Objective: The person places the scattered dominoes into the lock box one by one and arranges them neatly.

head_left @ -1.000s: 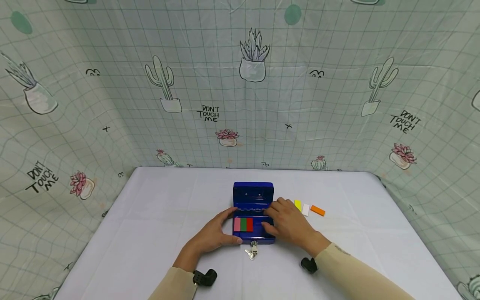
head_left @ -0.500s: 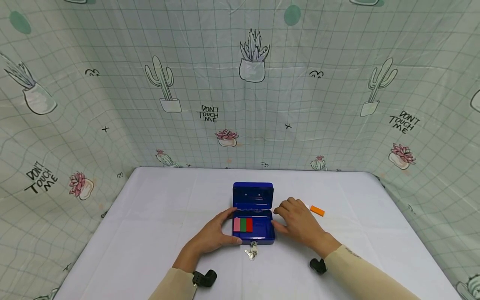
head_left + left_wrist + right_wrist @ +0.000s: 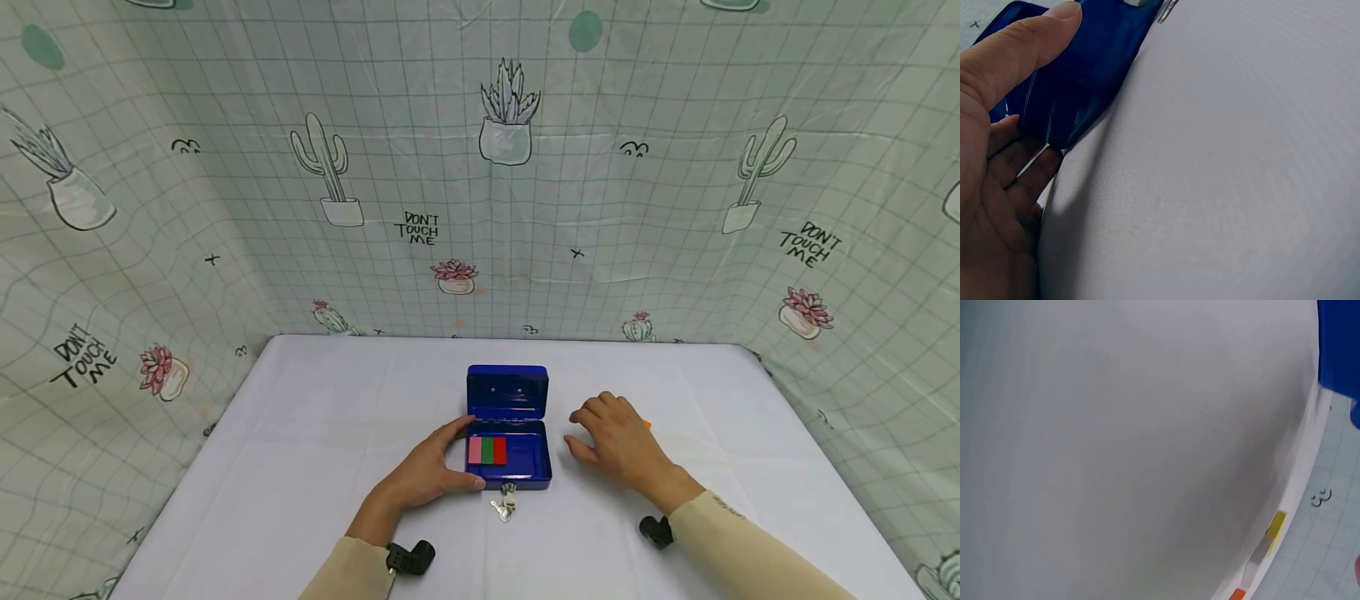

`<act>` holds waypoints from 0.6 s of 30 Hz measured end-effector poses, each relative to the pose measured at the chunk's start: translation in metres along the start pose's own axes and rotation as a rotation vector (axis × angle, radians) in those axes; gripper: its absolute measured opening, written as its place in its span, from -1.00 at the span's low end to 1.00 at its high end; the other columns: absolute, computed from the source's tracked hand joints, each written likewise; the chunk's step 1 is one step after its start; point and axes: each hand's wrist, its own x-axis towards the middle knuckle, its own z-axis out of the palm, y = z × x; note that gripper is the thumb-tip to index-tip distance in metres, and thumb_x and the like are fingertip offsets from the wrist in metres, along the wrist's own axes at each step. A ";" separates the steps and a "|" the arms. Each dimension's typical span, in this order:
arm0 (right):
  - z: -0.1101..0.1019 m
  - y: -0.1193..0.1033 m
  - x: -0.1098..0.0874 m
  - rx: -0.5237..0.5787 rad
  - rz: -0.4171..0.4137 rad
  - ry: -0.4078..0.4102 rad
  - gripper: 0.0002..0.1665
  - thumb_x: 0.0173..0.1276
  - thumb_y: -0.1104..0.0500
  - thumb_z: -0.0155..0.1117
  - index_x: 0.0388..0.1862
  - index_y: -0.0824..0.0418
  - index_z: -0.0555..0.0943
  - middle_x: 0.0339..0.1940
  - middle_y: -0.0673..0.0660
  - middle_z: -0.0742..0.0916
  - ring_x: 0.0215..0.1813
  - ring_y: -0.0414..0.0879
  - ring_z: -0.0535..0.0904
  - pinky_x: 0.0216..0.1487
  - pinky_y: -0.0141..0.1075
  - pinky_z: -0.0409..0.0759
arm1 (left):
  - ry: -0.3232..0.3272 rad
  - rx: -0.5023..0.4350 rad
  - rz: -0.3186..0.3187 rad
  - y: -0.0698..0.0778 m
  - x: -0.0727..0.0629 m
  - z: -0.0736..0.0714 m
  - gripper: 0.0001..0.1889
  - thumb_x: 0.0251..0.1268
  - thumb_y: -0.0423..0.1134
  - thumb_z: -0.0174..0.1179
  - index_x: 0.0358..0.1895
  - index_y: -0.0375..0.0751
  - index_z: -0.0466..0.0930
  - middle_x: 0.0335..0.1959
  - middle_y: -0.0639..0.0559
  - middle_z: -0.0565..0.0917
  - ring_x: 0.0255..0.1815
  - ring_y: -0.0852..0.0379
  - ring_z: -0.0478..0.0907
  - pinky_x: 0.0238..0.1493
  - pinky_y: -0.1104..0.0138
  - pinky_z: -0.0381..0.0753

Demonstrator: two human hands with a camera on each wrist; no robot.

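Observation:
A small blue cash box [image 3: 528,473] stands with its lid raised. Pink [image 3: 475,450], green [image 3: 487,450] and red [image 3: 500,450] blocks lie side by side in its left part. My left hand [image 3: 427,468] holds the box's left end, thumb at the front corner and fingers round toward the back. To the right of the box, apart from it, my right hand [image 3: 618,440] hovers with loosely bent fingers and nothing in them. The right wrist view shows yellow [image 3: 1275,526], white [image 3: 1256,561] and orange [image 3: 1237,594] blocks on the table; in the head view this hand mostly hides them.
Keys [image 3: 504,506] hang from the lock at the box's front. A white cloth [image 3: 337,400] covers the table. Behind it rises a gridded curtain [image 3: 600,192] with printed cacti.
My right hand has drawn out of the box and moved right, over the loose blocks, which it now covers. The left hand and the box have stayed put.

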 end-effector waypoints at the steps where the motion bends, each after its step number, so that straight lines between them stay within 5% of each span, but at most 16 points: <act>1: 0.000 0.001 -0.001 -0.005 0.004 0.001 -0.71 0.23 -0.01 0.48 -0.22 0.18 0.74 -0.30 0.05 0.71 -0.22 0.00 0.54 -0.24 -0.17 0.48 | 0.000 0.002 -0.002 0.000 0.000 0.000 0.09 0.05 0.03 0.65 0.67 0.09 0.22 0.65 -0.15 0.30 0.67 -0.26 0.18 0.60 -0.35 0.11; 18: -0.008 0.023 -0.019 -0.060 0.118 -0.110 -0.65 0.27 -0.02 0.51 -0.16 0.23 0.72 -0.24 0.11 0.71 -0.15 0.06 0.55 -0.16 -0.10 0.52 | -0.010 -0.009 -0.014 0.002 -0.001 0.000 0.09 0.06 0.03 0.64 0.67 0.12 0.21 0.68 -0.14 0.26 0.69 -0.25 0.15 0.62 -0.33 0.08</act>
